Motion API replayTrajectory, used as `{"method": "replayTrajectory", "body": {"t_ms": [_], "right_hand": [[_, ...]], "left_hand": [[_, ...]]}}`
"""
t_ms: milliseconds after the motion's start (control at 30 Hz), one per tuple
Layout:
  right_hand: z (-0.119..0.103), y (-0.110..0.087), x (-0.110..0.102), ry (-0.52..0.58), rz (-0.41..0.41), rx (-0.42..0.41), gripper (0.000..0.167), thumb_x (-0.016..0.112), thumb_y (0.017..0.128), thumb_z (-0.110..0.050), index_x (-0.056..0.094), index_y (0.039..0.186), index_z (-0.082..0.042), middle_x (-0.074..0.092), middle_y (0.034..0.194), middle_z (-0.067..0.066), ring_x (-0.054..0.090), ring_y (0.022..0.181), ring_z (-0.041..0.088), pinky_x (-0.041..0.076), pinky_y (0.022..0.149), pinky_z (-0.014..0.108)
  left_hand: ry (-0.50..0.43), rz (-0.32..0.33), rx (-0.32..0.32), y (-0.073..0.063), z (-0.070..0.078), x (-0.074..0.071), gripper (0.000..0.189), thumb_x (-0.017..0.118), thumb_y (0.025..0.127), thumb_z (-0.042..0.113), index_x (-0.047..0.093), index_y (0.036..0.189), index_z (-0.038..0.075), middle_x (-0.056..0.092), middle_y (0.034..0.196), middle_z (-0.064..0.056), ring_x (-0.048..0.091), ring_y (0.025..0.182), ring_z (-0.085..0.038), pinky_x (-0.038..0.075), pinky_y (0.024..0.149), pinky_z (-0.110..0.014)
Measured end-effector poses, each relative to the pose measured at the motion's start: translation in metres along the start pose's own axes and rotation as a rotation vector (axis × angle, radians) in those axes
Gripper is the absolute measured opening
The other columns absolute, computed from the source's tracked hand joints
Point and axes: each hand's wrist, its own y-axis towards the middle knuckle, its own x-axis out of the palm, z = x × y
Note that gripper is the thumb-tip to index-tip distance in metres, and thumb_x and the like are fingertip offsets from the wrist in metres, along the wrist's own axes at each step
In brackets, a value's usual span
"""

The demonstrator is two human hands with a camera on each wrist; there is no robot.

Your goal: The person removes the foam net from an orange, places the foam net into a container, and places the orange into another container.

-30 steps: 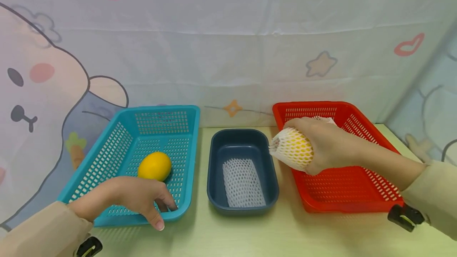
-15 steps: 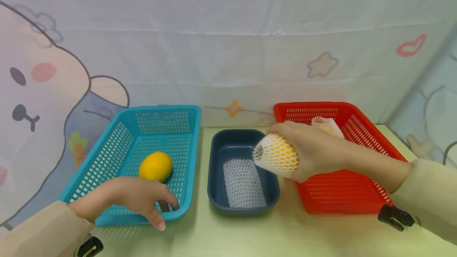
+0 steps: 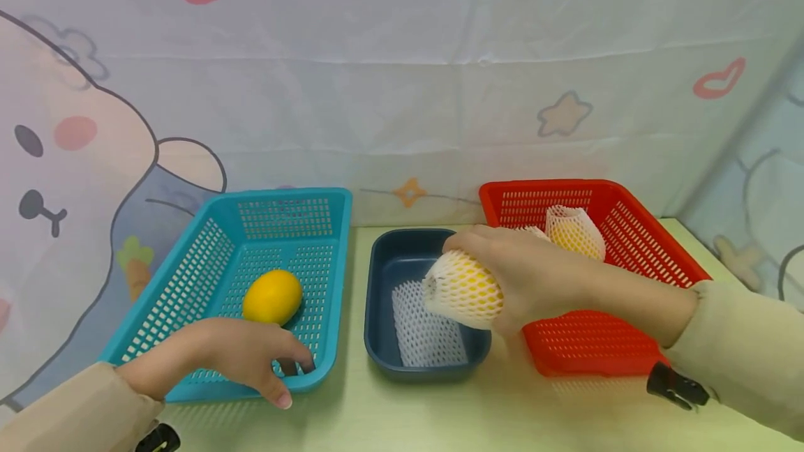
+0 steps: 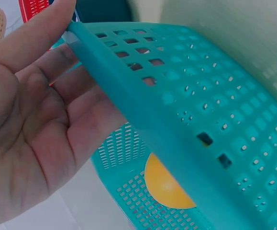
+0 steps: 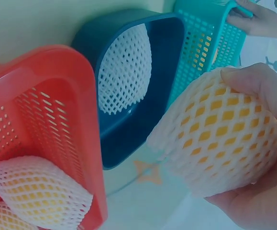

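Observation:
My right hand (image 3: 521, 274) holds a yellow oval fruit in a white foam net sleeve (image 3: 467, 291) above the right side of the dark blue tub (image 3: 384, 358). Its thumb and fingers lie round the sleeve, whose frayed open end points left. Inside the tub lies a flat white foam net sleeve (image 3: 417, 340). My left hand (image 3: 235, 351) grips the near rim of the turquoise basket (image 3: 342, 264), thumb outside and fingers inside. A bare yellow oval fruit (image 3: 273, 297) rests in that basket, partly hidden behind the rim in the left wrist view.
A red basket (image 3: 540, 361) stands right of the tub. Netted yellow fruits (image 5: 38, 194) lie in it, partly behind my right arm in the head view. The pale table (image 3: 352, 417) runs along the front, with a printed cloth (image 3: 402, 89) behind.
My right hand has carried the netted fruit left and down, from the red basket's edge to above the tub. Netted fruit in the red basket has become more visible. My left hand stays at the rim.

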Motion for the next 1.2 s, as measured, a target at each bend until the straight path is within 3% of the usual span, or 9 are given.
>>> {"method": "replayTrajectory", "body": {"t_ms": [133,200,267,333,467,700,833,967,1200], "right_hand": [[-0.002,0.002,0.001,-0.001,-0.002,-0.006,0.074,0.08,0.056,-0.012,0.047,0.122,-0.013,0.055,0.107,-0.003,0.052,0.091,0.014,0.048,0.069,0.03],[-0.004,0.003,0.001,0.005,-0.004,-0.01,0.074,0.081,0.056,-0.012,0.047,0.121,-0.014,0.054,0.106,-0.003,0.051,0.091,0.014,0.048,0.067,0.029],[-0.004,0.003,0.001,0.013,-0.007,-0.009,0.073,0.081,0.056,-0.012,0.047,0.121,-0.014,0.053,0.105,-0.003,0.051,0.091,0.014,0.048,0.066,0.028],[-0.005,0.004,0.001,0.022,-0.01,-0.006,0.073,0.081,0.055,-0.011,0.047,0.12,-0.015,0.053,0.104,-0.002,0.051,0.09,0.015,0.048,0.064,0.027],[-0.005,0.006,0.003,0.026,-0.023,0.008,0.074,0.08,0.055,-0.011,0.046,0.12,-0.015,0.053,0.104,-0.003,0.05,0.09,0.015,0.048,0.064,0.026],[-0.006,0.009,0.004,0.028,-0.038,0.014,0.076,0.082,0.055,-0.015,0.046,0.121,-0.013,0.052,0.105,-0.002,0.049,0.09,0.015,0.048,0.066,0.027],[-0.008,0.009,0.002,0.038,-0.043,0.017,0.075,0.081,0.056,-0.013,0.046,0.122,-0.013,0.052,0.105,-0.003,0.049,0.089,0.015,0.047,0.064,0.026],[-0.01,0.01,0.002,0.056,-0.042,0.011,0.073,0.079,0.056,-0.011,0.046,0.122,-0.012,0.052,0.104,-0.004,0.049,0.089,0.014,0.047,0.065,0.026],[-0.015,0.014,0.003,0.063,-0.055,-0.005,0.073,0.079,0.055,-0.011,0.046,0.12,-0.013,0.051,0.102,-0.004,0.048,0.089,0.013,0.046,0.067,0.027]], "left_hand": [[0.014,0.008,0.006,-0.001,0.003,-0.001,0.035,0.07,0.083,0.026,0.061,0.116,0.018,0.059,0.114,0.011,0.056,0.105,-0.01,0.047,0.086,-0.029],[0.007,0.063,0.042,-0.003,0.006,-0.002,0.034,0.068,0.085,0.028,0.063,0.116,0.016,0.061,0.115,0.008,0.058,0.103,-0.011,0.048,0.087,-0.032],[0.003,0.169,0.111,-0.005,0.011,-0.005,0.031,0.065,0.087,0.03,0.065,0.114,0.014,0.063,0.113,0.006,0.06,0.1,-0.011,0.049,0.085,-0.032],[-0.006,0.311,0.19,-0.005,0.019,-0.008,0.027,0.062,0.09,0.027,0.066,0.112,0.013,0.065,0.106,0.005,0.062,0.084,-0.009,0.051,0.077,-0.03],[-0.012,0.573,0.338,0.001,0.039,-0.009,0.018,0.059,0.092,0.019,0.068,0.105,0.01,0.066,0.086,0.008,0.052,0.061,-0.002,0.049,0.062,-0.022],[-0.152,0.893,0.61,0.017,0.071,0.001,0.011,0.064,0.087,0.007,0.071,0.095,0.01,0.067,0.086,0.008,0.061,0.075,-0.005,0.053,0.068,-0.023],[-0.156,0.949,0.686,0.024,0.083,-0.001,0.014,0.065,0.086,0.002,0.072,0.096,0.008,0.069,0.089,0.004,0.063,0.079,-0.006,0.053,0.07,-0.022],[-0.133,0.974,0.687,0.034,0.087,0.001,0.017,0.064,0.085,-0.003,0.072,0.098,0.005,0.07,0.093,-0.001,0.064,0.083,-0.008,0.052,0.072,-0.02],[-0.214,1.16,0.707,0.048,0.088,0.008,0.021,0.07,0.08,-0.003,0.071,0.099,0.003,0.069,0.098,-0.002,0.064,0.084,-0.009,0.053,0.07,-0.023]]}}
